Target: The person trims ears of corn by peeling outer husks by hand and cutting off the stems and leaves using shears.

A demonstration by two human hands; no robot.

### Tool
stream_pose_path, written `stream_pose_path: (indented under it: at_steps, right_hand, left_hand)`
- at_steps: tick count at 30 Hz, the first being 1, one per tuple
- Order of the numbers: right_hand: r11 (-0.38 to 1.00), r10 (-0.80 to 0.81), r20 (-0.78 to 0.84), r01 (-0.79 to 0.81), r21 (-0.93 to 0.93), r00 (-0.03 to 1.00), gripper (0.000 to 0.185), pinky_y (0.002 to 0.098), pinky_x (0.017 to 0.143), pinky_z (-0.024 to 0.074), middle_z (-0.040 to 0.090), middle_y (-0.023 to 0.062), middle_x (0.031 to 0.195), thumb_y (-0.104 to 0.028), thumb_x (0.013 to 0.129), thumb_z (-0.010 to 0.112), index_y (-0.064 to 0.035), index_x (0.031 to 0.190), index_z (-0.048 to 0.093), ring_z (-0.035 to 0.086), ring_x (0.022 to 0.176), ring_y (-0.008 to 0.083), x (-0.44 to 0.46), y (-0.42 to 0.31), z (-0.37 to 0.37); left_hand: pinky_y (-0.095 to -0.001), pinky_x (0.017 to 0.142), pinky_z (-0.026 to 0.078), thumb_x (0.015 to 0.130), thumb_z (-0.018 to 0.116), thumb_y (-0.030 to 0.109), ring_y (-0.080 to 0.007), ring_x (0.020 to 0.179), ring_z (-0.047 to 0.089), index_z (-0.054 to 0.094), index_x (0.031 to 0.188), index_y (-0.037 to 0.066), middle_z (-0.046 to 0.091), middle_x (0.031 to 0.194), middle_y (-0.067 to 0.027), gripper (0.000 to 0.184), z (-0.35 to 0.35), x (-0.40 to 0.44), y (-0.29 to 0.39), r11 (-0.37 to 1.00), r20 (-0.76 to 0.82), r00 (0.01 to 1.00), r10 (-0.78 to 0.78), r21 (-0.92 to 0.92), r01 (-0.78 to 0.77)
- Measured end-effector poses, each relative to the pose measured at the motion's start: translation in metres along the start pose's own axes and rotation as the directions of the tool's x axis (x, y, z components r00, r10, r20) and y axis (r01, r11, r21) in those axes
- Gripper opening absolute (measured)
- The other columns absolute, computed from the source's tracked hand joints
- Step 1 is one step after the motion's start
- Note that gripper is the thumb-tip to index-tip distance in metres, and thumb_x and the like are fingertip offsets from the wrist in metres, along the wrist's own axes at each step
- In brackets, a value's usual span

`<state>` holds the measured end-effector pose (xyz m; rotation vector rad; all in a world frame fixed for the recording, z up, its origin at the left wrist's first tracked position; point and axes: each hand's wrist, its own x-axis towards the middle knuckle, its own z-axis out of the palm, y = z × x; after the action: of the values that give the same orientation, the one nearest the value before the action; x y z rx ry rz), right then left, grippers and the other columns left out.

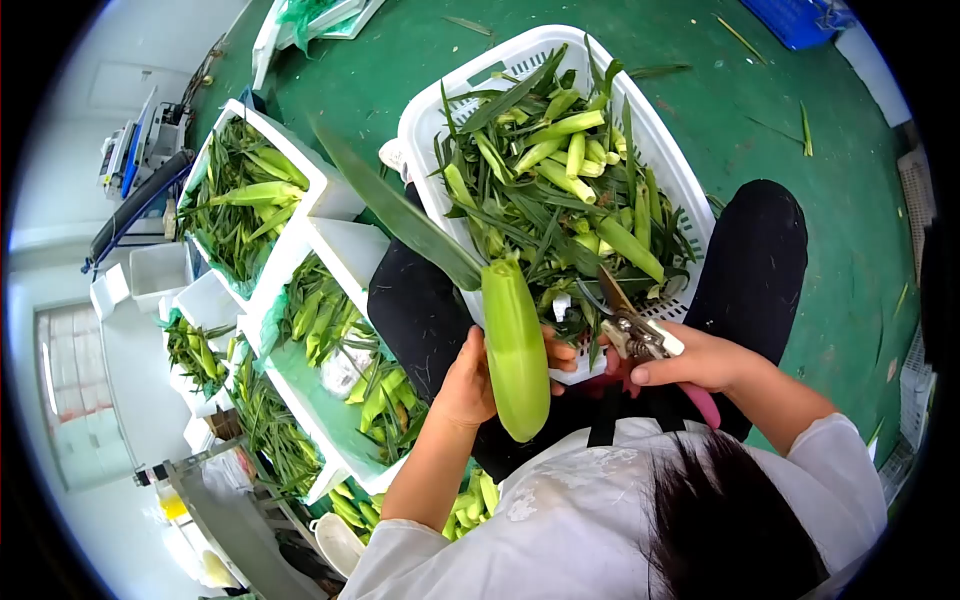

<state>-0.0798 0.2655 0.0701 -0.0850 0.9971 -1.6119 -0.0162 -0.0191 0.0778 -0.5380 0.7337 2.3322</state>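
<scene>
A green corn ear (517, 350) in its husk, with one long leaf reaching up and to the left, is held upright by my left hand (470, 385). Fingertips show on its right side. My right hand (695, 358) is closed around pruning shears (632, 335) with pink-red handles; their blades point up and left, parted, over the basket's near end. Between my knees stands a white basket (420, 125), filled with cut leaves, husks and stalk pieces (575, 160). The shears do not touch the ear.
White foam boxes (320, 190) of leafy corn (255, 195) line the left side. More corn ears (470, 505) lie near my left elbow. A blue crate (790, 20) is at the top right. Loose leaf bits lie on the green floor (840, 250).
</scene>
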Motion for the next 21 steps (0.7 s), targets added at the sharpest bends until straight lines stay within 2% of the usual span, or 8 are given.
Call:
stream_pose_path:
  at_steps: [3, 4, 6, 8, 11, 16, 19, 21]
  right_hand:
    - [0.997, -0.058, -0.043, 0.055, -0.060, 0.997, 0.060, 0.0311, 0.087, 0.0484, 0.059, 0.0063, 0.111, -0.023, 0.087, 0.074, -0.0028, 0.137, 0.047, 0.056, 0.102, 0.0147, 0.004, -0.002, 0.010]
    - [0.987, -0.087, 0.000, 0.087, -0.133, 0.996, 0.063, 0.0306, 0.090, 0.0468, 0.059, 0.0065, 0.112, -0.026, 0.087, 0.075, -0.0036, 0.138, 0.047, 0.055, 0.104, 0.0149, 0.007, -0.005, 0.009]
    - [0.961, -0.119, 0.048, 0.127, -0.244, 0.992, 0.062, 0.0307, 0.090, 0.0470, 0.059, 0.0066, 0.112, -0.026, 0.086, 0.076, -0.0036, 0.136, 0.048, 0.055, 0.103, 0.0144, 0.007, -0.018, 0.010]
    - [0.907, -0.252, 0.060, 0.257, -0.332, 0.966, 0.051, 0.0277, 0.079, 0.0503, 0.063, 0.0040, 0.102, -0.024, 0.084, 0.077, -0.0034, 0.126, 0.056, 0.059, 0.089, 0.0119, 0.013, -0.018, 0.012]
    - [0.985, -0.137, -0.148, 0.119, -0.125, 0.980, 0.033, 0.0230, 0.056, 0.0504, 0.063, 0.0012, 0.080, -0.018, 0.084, 0.077, -0.0013, 0.107, 0.061, 0.060, 0.063, 0.0092, 0.009, -0.018, 0.009]
    - [0.994, -0.081, 0.059, 0.077, 0.074, 0.995, 0.045, 0.0310, 0.069, 0.0540, 0.065, 0.0078, 0.098, -0.022, 0.087, 0.074, -0.0010, 0.122, 0.054, 0.063, 0.076, 0.0158, 0.003, -0.010, 0.010]
    - [0.968, -0.159, 0.147, 0.183, -0.173, 0.976, 0.054, 0.0297, 0.079, 0.0494, 0.061, 0.0048, 0.104, -0.031, 0.087, 0.075, -0.0019, 0.126, 0.051, 0.058, 0.092, 0.0148, 0.012, 0.003, 0.010]
    - [0.955, -0.234, 0.079, 0.245, -0.167, 0.969, 0.046, 0.0278, 0.074, 0.0499, 0.061, 0.0037, 0.095, -0.030, 0.085, 0.077, -0.0019, 0.115, 0.057, 0.059, 0.084, 0.0136, 0.015, -0.001, 0.015]
  left_hand:
    - [-0.0439, 0.079, 0.058, 0.082, 0.067, 0.064, -0.0262, 0.106, 0.061, 0.052, 0.129, -0.001, 0.061, 0.113, -0.0168, 0.082, -0.021, 0.005, -0.016, 0.922, 0.015, 1.000, -0.013, 0.387, 0.006]
    - [-0.0409, 0.082, 0.057, 0.077, 0.077, 0.055, -0.0248, 0.106, 0.063, 0.055, 0.125, -0.002, 0.063, 0.115, -0.0147, 0.078, -0.017, 0.003, -0.017, 0.924, 0.136, 0.989, 0.051, 0.370, -0.099]
    - [-0.0387, 0.082, 0.057, 0.073, 0.083, 0.049, -0.0226, 0.097, 0.065, 0.055, 0.124, -0.002, 0.065, 0.108, -0.0117, 0.078, -0.011, 0.002, -0.013, 0.748, 0.024, 0.993, 0.114, 0.656, -0.101]
    - [-0.0371, 0.083, 0.057, 0.071, 0.086, 0.044, -0.0221, 0.091, 0.068, 0.054, 0.125, -0.002, 0.067, 0.103, -0.0102, 0.078, -0.012, 0.002, -0.012, 0.716, -0.003, 0.988, 0.156, 0.689, -0.112]
    - [-0.0369, 0.086, 0.056, 0.069, 0.088, 0.043, -0.0229, 0.090, 0.069, 0.053, 0.125, -0.003, 0.068, 0.101, -0.0117, 0.081, -0.014, 0.001, -0.008, 0.825, -0.008, 0.977, 0.212, 0.537, -0.174]
    - [-0.0455, 0.083, 0.057, 0.084, 0.059, 0.071, -0.0325, 0.095, 0.068, 0.054, 0.123, -0.006, 0.062, 0.114, -0.0219, 0.086, -0.006, -0.002, -0.012, 0.869, 0.011, 0.954, 0.300, 0.409, -0.278]
    - [-0.0431, 0.079, 0.057, 0.084, 0.059, 0.071, -0.0308, 0.088, 0.068, 0.054, 0.123, -0.006, 0.063, 0.109, -0.0200, 0.086, -0.019, 0.003, -0.010, 0.827, 0.076, 0.982, 0.172, 0.531, -0.186]
    - [-0.0410, 0.076, 0.057, 0.083, 0.059, 0.072, -0.0295, 0.084, 0.067, 0.055, 0.121, -0.005, 0.063, 0.105, -0.0180, 0.086, -0.016, 0.007, -0.008, 0.841, 0.069, 0.993, 0.091, 0.529, -0.114]
